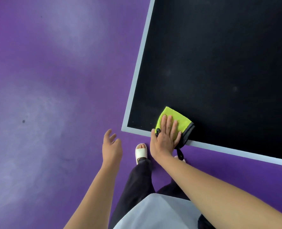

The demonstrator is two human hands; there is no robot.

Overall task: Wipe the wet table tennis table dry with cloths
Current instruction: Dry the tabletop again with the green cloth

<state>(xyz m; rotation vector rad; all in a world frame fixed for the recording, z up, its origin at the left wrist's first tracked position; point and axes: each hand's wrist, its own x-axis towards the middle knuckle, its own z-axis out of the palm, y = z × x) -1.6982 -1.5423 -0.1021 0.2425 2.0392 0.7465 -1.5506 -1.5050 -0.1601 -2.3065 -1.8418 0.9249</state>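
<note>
From the head camera we looked down on the near left corner of the table tennis table [219, 63]. Its top was black, with a pale border line [137, 80] along the left side and the near edge. The folded yellow-green cloth [180, 119] lay on the black top just inside the near edge, not far from that corner. The cloth's dark grey hem [189, 133] reached the border line, and a small black loop [180, 153] hung from it over the table's edge.

The right hand [166, 135] lay flat on the cloth, palm down. Its fingers [169, 121] were straight and a little spread, pressing the cloth onto the table, with the heel of the hand out past the edge. The thumb lay along the cloth's left side. We could not tell whether the thumb hooked under the fold.

The left hand [112, 146] hung in the air left of the corner, over the purple floor [38, 96]. Its fingers were loosely spread and it held nothing, touching neither table nor cloth.

Below the hands we saw a white sandal [141, 152] on the floor close to the table's near edge, black trousers [137, 187] and the front of a pale grey shirt [153, 212]. We could make out a few faint pale spots on the black top, farther in from the cloth.
</note>
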